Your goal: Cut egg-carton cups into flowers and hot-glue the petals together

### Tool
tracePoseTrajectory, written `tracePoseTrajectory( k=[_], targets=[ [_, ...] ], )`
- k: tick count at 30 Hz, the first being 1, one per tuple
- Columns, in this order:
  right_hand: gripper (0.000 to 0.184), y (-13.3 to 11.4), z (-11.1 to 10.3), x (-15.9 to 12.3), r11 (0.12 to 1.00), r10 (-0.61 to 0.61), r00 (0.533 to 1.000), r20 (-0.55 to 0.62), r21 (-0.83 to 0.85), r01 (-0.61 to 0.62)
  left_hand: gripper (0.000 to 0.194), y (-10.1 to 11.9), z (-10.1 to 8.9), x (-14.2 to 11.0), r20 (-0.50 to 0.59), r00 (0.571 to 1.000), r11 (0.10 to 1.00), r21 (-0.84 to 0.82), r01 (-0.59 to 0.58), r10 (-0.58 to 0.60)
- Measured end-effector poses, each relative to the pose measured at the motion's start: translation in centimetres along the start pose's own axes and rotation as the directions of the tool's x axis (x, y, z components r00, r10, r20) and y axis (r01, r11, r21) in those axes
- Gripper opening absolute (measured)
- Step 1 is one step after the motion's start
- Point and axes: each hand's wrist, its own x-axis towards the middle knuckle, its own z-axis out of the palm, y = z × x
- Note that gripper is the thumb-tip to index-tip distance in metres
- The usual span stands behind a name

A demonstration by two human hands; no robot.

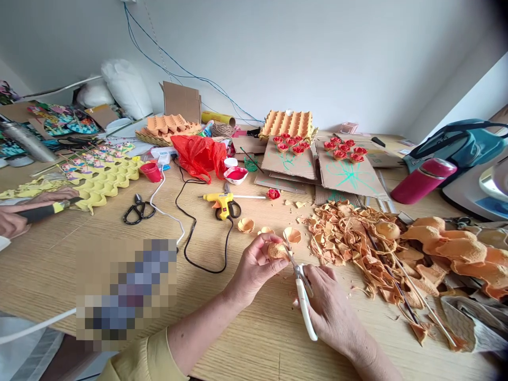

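In my left hand point(256, 267) is an orange egg-carton cup point(277, 250), pinched between thumb and fingers. My right hand point(331, 301) is closed around white-handled scissors point(305, 309), whose blades meet the cup's right edge. Just beyond lie several cut cups, among them a stacked one point(246, 226) and a single open one point(292, 235). A yellow glue gun point(220, 203) rests on its side past them, beside a red paper flower point(273, 194) on a white stick. Right of my hands spreads a heap of orange carton scraps point(337, 233).
Red flowers stand on cardboard sheets point(349, 177) at the back. A pink bottle point(424, 181) and carton pieces point(448, 243) are at right. Black scissors point(138, 210), a cable and a blurred patch point(130, 291) lie left. Another person's hands point(43, 206) work at a yellow egg tray point(103, 180).
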Motion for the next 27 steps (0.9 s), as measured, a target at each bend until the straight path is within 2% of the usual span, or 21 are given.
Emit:
tracePoseTrajectory(
  k=[5, 9, 22, 27],
  targets=[
    [0.034, -0.43, -0.42, 0.02, 0.974, 0.049, 0.996, 0.073, 0.218, -0.064, 0.037, -0.17, 0.18, -0.17, -0.001, 1.0, 1.0, -0.021, 0.003, -0.003],
    [0.044, -0.12, -0.15, -0.15, 0.949, 0.068, 0.991, 0.116, 0.297, -0.1, 0.036, -0.18, 0.34, -0.38, 0.011, 1.0, 0.998, -0.055, -0.017, 0.017],
    [0.059, 0.24, 0.3, -0.05, 0.951, -0.004, 0.995, 0.104, 0.309, -0.028, 0.037, -0.28, 0.84, -0.85, 0.019, 1.0, 0.997, -0.075, -0.015, 0.017],
    [0.058, 0.36, 0.4, 0.02, 0.951, -0.014, 0.995, 0.095, 0.309, -0.016, 0.034, -0.42, 0.61, -0.87, 0.029, 0.997, 0.997, 0.005, -0.071, 0.071]
  ],
)
